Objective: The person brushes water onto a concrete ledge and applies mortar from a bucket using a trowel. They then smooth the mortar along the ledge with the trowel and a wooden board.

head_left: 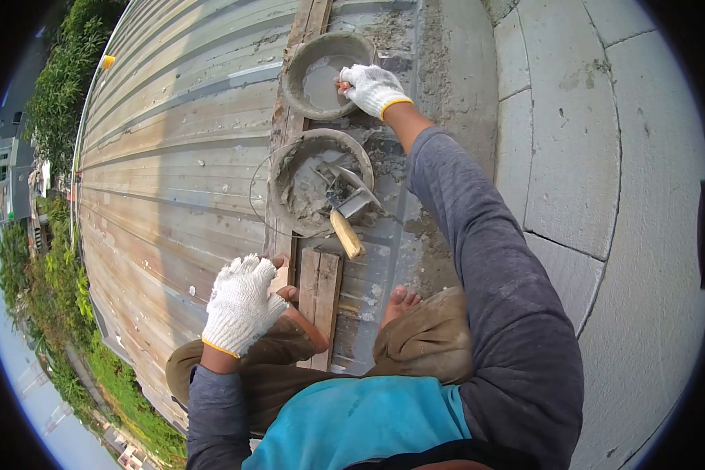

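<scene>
Liquid bucket (292, 88); mortar bucket (280, 200).
Right fingers (344, 81) curled over liquid, grasp indeterminate; left fingers (235, 272) released, near mortar bucket containing trowel (345, 234).

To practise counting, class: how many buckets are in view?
2. The farther bucket has the gloved right hand over it; the nearer bucket has a wooden-handled tool across its rim. Neither is hidden.
</scene>
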A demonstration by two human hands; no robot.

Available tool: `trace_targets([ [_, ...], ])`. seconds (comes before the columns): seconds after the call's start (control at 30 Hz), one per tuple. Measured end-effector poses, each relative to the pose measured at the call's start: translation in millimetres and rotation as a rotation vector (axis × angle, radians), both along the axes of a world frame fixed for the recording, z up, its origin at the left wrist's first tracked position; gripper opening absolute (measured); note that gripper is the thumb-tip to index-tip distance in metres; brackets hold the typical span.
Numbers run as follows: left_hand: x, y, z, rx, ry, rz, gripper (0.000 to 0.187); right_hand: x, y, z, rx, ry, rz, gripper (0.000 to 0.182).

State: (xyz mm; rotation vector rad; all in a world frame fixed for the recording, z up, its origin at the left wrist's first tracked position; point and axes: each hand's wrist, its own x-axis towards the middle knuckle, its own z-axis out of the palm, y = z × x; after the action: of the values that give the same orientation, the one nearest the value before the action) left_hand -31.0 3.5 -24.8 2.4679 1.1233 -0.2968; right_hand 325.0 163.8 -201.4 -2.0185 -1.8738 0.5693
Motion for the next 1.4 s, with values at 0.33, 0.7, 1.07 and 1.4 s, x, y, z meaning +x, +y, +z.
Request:
trace_targets([
  [0.33, -1.6, 4.7, 1.3, -0.054, 0.018, 0.065, 0.039, 25.8, -4.2, 12.4, 0.075, 0.375, -0.221, 0.026],
  [0.7, 2.9, 18.1, -13.2, -0.115, 0.104, 0.054, 0.047, 161.8, -7.6, 28.1, 0.637, 0.896, -0.678, 0.030],
  [1.07, -8.7, 17.1, -30.3, -0.147, 0.170, 0.130, 0.044, 249.7, 54.7, -30.7, 0.404, -0.001, -0.515, 0.027],
  [1.4, -17.8, 16.7, -39.9, -0.168, 0.151, 0.163, 0.042, 284.9, 60.6, -26.4, 0.289, 0.007, -0.417, 0.029],
])
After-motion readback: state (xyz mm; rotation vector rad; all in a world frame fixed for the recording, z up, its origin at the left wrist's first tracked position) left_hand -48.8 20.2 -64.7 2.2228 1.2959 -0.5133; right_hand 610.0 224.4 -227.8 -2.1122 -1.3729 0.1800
